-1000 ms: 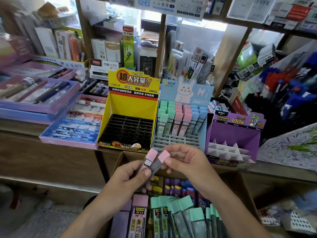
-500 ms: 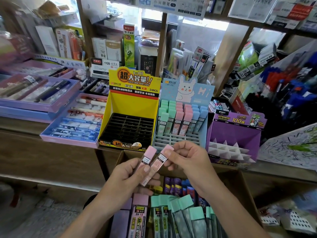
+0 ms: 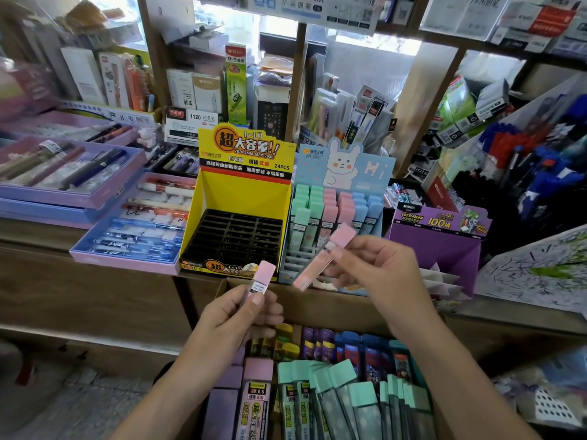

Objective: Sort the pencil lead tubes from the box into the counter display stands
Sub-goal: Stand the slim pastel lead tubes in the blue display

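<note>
Two pink-capped lead tubes, one in each hand, above the open box.

The left hand [image 3: 235, 315] pinches the left tube [image 3: 262, 279], flat and clear-bodied, nearly upright between its thumb and curled fingers. The right hand [image 3: 378, 274] pinches the right tube [image 3: 313, 271], tilted, with its cap towards the blue stand [image 3: 374, 169]. Both tubes are above the cardboard box [image 3: 333, 309], which is packed with slim rectangular tubes. Three card stands sit on the counter [image 3: 38, 231]: the yellow stand [image 3: 244, 192] with a black slotted grid, the blue with mint, pink and blue caps, and the purple stand [image 3: 444, 249] with white folded dividers.
</note>
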